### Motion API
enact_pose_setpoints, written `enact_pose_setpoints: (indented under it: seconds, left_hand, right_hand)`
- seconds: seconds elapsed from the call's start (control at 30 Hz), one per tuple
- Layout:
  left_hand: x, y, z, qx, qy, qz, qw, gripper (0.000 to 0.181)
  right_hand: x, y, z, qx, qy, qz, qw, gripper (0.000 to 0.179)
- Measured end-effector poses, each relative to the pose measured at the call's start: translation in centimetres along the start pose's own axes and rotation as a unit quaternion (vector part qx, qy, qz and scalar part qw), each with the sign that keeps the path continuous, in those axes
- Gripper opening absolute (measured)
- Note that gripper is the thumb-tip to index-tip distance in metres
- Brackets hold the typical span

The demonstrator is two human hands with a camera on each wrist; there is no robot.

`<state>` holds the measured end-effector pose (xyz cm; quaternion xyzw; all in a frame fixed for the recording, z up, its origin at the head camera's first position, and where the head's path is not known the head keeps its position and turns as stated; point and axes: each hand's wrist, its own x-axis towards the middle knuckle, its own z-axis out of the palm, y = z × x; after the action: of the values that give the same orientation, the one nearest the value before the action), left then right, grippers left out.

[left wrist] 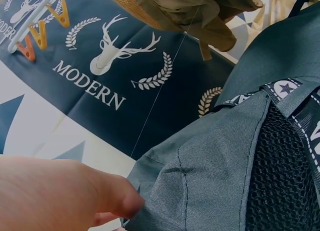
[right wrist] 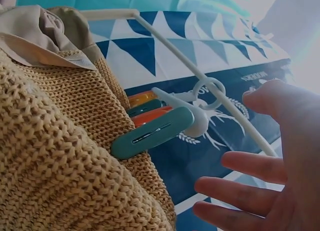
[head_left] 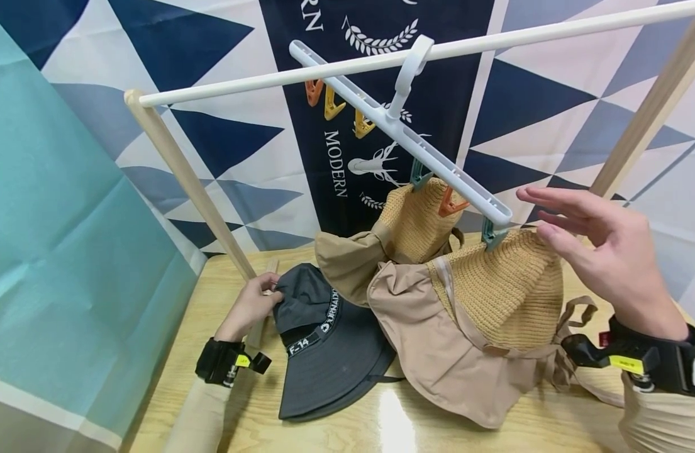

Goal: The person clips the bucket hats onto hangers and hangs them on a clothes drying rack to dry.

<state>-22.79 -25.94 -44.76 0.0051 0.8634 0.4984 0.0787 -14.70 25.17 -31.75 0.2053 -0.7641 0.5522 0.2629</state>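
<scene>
In the head view my left hand (head_left: 252,307) pinches the crown edge of a dark grey bucket hat (head_left: 338,358), whose brim lies toward the table's front. The left wrist view has my thumb pressed on the grey cloth (left wrist: 210,176) beside a mesh panel. My right hand (head_left: 604,245) is raised with spread fingers, holding nothing, just right of the hanger's near end. From the pale blue clip hanger (head_left: 415,141) hang two straw-knit hats with beige brims: a nearer one (head_left: 511,289) and a farther one (head_left: 417,220). A teal clip (right wrist: 152,132) bites the nearer hat's knit.
The hanger hooks over a white rail (head_left: 239,87) on wooden posts (head_left: 189,182). Orange and yellow clips (head_left: 333,104) dangle at its far end. A wooden table (head_left: 211,314) lies below, with patterned cloth (head_left: 222,145) behind and a teal cloth (head_left: 70,220) at left.
</scene>
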Motion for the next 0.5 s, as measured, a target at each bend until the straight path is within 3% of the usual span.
enact_pose_setpoints:
  seconds: [0.2, 0.4, 0.5]
  left_hand:
    - [-0.1, 0.2, 0.2, 0.001, -0.016, 0.001, 0.9999, 0.026]
    - [-1.1, 0.0, 0.0, 0.014, -0.009, -0.04, 0.9991, 0.062]
    - [-2.1, -0.2, -0.2, 0.028, 0.003, -0.055, 0.9981, 0.072]
  right_hand:
    - [-0.1, 0.5, 0.0, -0.072, -0.014, -0.032, 0.9968, 0.045]
    - [0.0, 1.1, 0.1, -0.086, -0.02, -0.032, 0.9956, 0.047]
    - [-0.1, 1.1, 0.1, -0.085, -0.021, -0.034, 0.9956, 0.046]
